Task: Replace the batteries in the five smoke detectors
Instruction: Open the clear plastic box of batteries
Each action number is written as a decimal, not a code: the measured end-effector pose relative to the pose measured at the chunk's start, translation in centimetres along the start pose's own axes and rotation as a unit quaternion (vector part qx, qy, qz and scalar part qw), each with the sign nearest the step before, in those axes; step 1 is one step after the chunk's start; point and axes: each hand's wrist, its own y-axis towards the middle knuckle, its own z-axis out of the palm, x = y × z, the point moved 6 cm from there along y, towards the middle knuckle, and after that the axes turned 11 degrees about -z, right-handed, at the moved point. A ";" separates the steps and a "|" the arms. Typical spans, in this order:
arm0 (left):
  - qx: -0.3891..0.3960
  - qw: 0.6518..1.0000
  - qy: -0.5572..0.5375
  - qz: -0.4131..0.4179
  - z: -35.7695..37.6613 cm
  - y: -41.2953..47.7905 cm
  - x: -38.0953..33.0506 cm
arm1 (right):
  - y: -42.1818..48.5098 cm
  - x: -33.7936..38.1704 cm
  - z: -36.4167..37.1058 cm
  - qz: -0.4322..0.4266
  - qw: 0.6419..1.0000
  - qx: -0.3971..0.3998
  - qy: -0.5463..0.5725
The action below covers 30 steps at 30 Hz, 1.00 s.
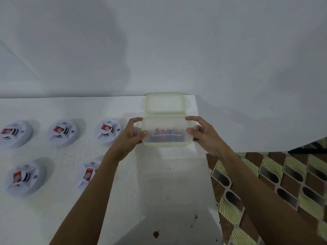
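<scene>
So the white tabletop (pixel 159 183) has 5 smoke detectors laid out on its left half, all white and round, each with a red-and-white block sitting in its middle. The back row has 3: the far-left detector (pixel 15 133) right at the edge of the view, the middle detector (pixel 61 132), and the third detector (pixel 107 129). The front row has 2: the front-left detector (pixel 24 177) and the front-right detector (pixel 88 174), which is partly covered by the person's left forearm.

Just right of the third detector, the left hand (pixel 131 133) grips the left side of the near container (pixel 166 131), with the thumb on the lid's edge and the fingers curled round the side. It's a cloudy plastic box with a pale green-rimmed lid on it. Something colourful shows through, but it's too blurry to tell what. Can't tell whether the box rests on the tabletop or is held just above it. Right behind it, up against the wall (pixel 159 41), sits a rear container (pixel 164 103) of the same kind, lid on.

The right hand (pixel 201 135) holds the near container's right side the same way, thumb on the lid and fingers wrapped round. Past the tabletop's right edge there's a floor (pixel 283 183) of brown and yellow-green patterned tiles.
</scene>
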 end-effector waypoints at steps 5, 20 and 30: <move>-0.018 0.999 0.029 -0.025 0.3 -0.8 0.6 | 0.5 1.4 0.3 -0.046 0.992 0.016 -0.116; -0.068 0.997 -0.002 0.028 1.9 -0.4 -1.1 | -0.9 1.5 1.4 0.000 0.978 0.034 -0.207; -0.005 1.000 -0.023 0.009 2.0 0.1 -0.4 | -0.9 1.6 2.1 -0.009 0.991 0.002 -0.134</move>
